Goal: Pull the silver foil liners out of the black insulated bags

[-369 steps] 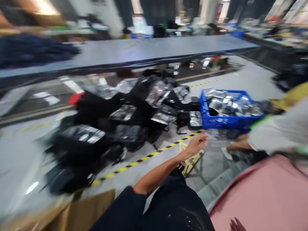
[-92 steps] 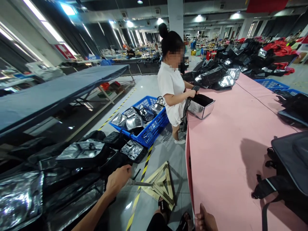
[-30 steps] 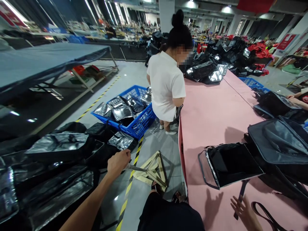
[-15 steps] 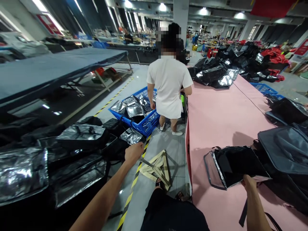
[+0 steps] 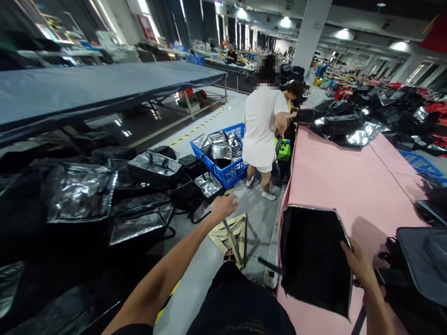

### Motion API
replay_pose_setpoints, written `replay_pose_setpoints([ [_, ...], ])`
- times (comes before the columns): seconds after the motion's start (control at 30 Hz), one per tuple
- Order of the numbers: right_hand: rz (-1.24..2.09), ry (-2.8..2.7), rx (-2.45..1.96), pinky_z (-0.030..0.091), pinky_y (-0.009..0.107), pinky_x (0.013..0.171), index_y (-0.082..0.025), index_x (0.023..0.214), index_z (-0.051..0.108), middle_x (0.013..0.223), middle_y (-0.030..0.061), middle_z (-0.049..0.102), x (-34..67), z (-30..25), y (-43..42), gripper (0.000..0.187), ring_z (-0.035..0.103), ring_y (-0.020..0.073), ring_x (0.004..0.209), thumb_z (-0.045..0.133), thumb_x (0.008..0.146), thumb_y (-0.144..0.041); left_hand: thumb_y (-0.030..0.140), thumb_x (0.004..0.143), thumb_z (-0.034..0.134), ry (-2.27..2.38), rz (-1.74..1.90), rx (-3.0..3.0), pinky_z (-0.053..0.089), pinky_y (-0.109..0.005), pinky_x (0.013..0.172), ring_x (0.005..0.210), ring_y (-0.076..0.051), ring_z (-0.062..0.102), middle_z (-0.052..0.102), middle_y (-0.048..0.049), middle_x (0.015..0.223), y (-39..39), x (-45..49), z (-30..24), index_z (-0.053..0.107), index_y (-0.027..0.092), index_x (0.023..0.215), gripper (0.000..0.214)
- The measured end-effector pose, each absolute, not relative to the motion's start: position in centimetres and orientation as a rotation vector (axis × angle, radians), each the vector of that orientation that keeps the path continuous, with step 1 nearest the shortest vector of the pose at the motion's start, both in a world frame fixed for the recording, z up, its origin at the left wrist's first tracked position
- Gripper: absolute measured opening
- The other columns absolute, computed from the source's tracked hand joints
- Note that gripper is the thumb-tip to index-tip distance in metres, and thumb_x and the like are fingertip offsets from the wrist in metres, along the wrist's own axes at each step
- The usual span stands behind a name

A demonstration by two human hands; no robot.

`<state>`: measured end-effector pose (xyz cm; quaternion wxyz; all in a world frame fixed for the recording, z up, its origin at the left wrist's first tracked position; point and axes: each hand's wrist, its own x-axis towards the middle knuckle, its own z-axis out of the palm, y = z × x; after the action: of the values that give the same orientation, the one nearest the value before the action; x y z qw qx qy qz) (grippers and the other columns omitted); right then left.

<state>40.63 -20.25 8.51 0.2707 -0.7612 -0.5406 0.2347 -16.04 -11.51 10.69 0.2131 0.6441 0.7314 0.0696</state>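
My right hand grips the right edge of a black insulated bag with thin silvery trim. The bag is tilted up over the near left part of the pink-covered table, its broad black side facing me and a strap sticking out to the left. My left hand is stretched forward over the floor, its fingers loosely apart with nothing visible in them. Just below it is the post of a triangular wooden stand; whether hand and post touch I cannot tell.
Black, silver-lined bags are heaped on the left. Ahead, a person in white stands between a blue basket of bags and the table, with another person beyond. A grey-topped bag lies at the right.
The black bag has come left and been tipped up, with my right hand still on its edge. My left hand has loosened from its fist at the stand's post. The view has swung left.
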Motion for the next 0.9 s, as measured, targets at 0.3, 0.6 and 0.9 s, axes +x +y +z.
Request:
replay_pose_setpoints([
  [0.3, 0.680, -2.086, -1.620, 0.070, 0.033, 0.092, -0.033, 0.149, 0.081, 0.134, 0.0028, 0.088, 25.9, 22.8, -17.5, 0.052, 0.085, 0.0275, 0.112, 0.066, 0.103, -0.051, 0.073, 0.104, 0.070, 1.219, 0.844, 1.473, 0.022, -0.059, 0.149, 0.183, -0.036, 0.020, 0.023, -0.0079, 0.197, -23.5, -8.1, 15.3, 0.025, 0.033, 0.189, 0.103],
  [0.6, 0.936, -2.497, -1.172, 0.066, 0.042, 0.111, -0.038, 0.146, 0.082, 0.146, -0.0024, 0.083, 11.8, 22.0, -13.3, 0.042, 0.083, 0.0288, 0.127, 0.069, 0.107, -0.039, 0.014, 0.088, 0.068, 1.833, 1.104, 1.293, 0.064, -0.044, 0.122, 0.143, -0.031, 0.076, 0.073, -0.0067, 0.164, -30.6, -14.7, 15.6, 0.048, 0.030, 0.180, 0.096],
  [0.9, 0.339, -2.732, -0.821, 0.064, 0.045, 0.108, -0.023, 0.161, 0.068, 0.157, 0.0090, 0.077, 2.0, 17.5, -16.7, 0.060, 0.075, 0.0316, 0.137, 0.062, 0.103, -0.008, 0.026, 0.082, 0.067, 2.031, 1.184, 1.044, 0.070, -0.038, 0.097, 0.116, -0.033, 0.086, 0.092, -0.0046, 0.123, -29.4, -20.7, 12.1, 0.093, 0.025, 0.120, 0.045],
])
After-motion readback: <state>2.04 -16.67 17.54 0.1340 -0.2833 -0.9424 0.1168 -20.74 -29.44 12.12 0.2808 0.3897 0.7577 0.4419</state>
